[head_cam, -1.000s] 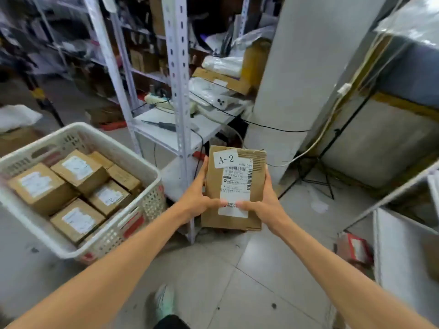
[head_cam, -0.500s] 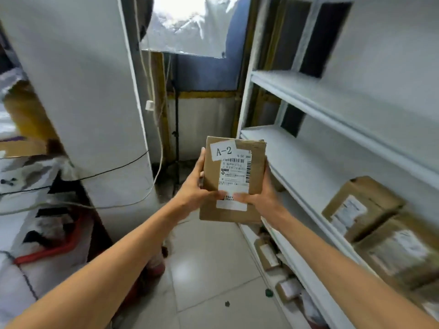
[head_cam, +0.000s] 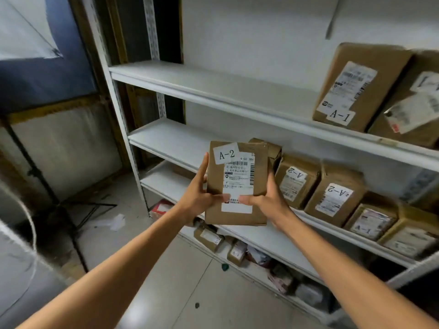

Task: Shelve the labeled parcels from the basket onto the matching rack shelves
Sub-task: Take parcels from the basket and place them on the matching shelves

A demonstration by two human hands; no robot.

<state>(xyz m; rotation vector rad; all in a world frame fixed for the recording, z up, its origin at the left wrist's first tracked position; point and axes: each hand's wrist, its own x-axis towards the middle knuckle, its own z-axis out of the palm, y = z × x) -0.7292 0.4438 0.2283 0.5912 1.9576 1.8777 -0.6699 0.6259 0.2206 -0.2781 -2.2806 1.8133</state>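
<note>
I hold a flat brown parcel (head_cam: 237, 184) labelled A-2 upright in front of the white rack (head_cam: 213, 91). My left hand (head_cam: 197, 193) grips its left edge and my right hand (head_cam: 266, 198) its right edge, thumbs on the white shipping label. Behind it, on the second shelf (head_cam: 171, 141), stand other parcels marked A-2 (head_cam: 297, 181) (head_cam: 335, 193). A parcel marked A-1 (head_cam: 356, 89) leans on the shelf above. The basket is out of view.
More small parcels (head_cam: 370, 222) lie at the right of a lower shelf, and several lie on the bottom level (head_cam: 209, 236) near the floor. The left halves of the upper shelves are bare. A dark stand (head_cam: 71, 205) and a blue panel (head_cam: 42, 74) are at left.
My view has swung right from the basket to face the rack. The parcel stays gripped in both hands and is now closer to the second shelf.
</note>
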